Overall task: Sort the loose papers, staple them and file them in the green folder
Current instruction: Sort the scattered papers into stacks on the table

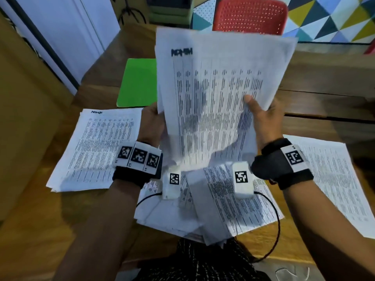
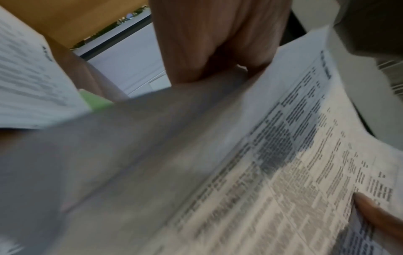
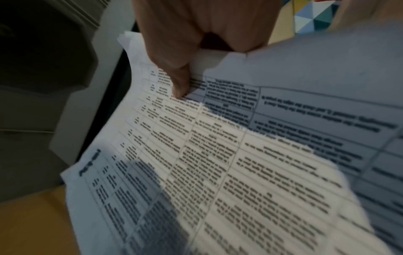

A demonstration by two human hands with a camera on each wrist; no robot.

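Both hands hold up a bundle of printed sheets above the wooden table. My left hand grips its left edge, and my right hand pinches its right edge with the thumb on the front page. The right wrist view shows that thumb pressed on the printed table sheet. In the left wrist view the sheets run blurred past my left hand. The green folder lies closed on the table, behind and left of the bundle. No stapler is in view.
A paper pile lies at the left, another pile at the right, and loose overlapping sheets sit by the near table edge. A red chair stands beyond the table. Wrist camera cables hang near the front.
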